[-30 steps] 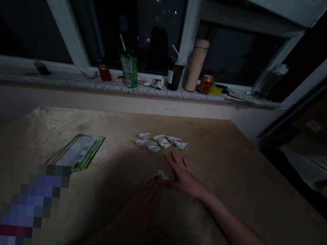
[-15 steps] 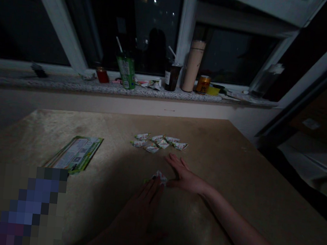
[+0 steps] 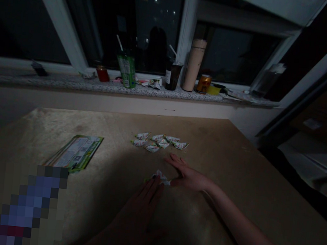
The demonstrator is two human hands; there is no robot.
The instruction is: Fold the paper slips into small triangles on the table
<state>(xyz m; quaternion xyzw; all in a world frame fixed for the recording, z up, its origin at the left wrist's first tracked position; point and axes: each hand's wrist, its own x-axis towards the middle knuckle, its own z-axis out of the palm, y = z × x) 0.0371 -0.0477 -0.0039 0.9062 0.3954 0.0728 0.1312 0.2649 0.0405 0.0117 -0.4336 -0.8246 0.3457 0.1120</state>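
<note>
Fingers stretched out, my left hand (image 3: 140,209) lies flat over a small folded wrapper (image 3: 163,177), printed white and green; part of it is hidden beneath the fingertips. My right hand (image 3: 189,175) is to the right of that piece, its fingers spread and its thumb close to the wrapper's right edge. Whether the thumb touches it I cannot tell. Just beyond my hands lie several similar folded wrappers (image 3: 161,142) in a loose cluster. On the left is a stack of flat printed green-and-white packets (image 3: 81,154).
A wooden table (image 3: 222,143) reaches to the wall. Along the window sill (image 3: 77,86) stand a green cup (image 3: 127,71), a dark cup with a straw (image 3: 172,75), a pink flask (image 3: 194,65) and an orange can (image 3: 203,84). A blurred-out patch (image 3: 28,205) covers the lower left.
My right thumb has drawn slightly right, so more of the wrapper's right edge shows. My left hand keeps its place.
</note>
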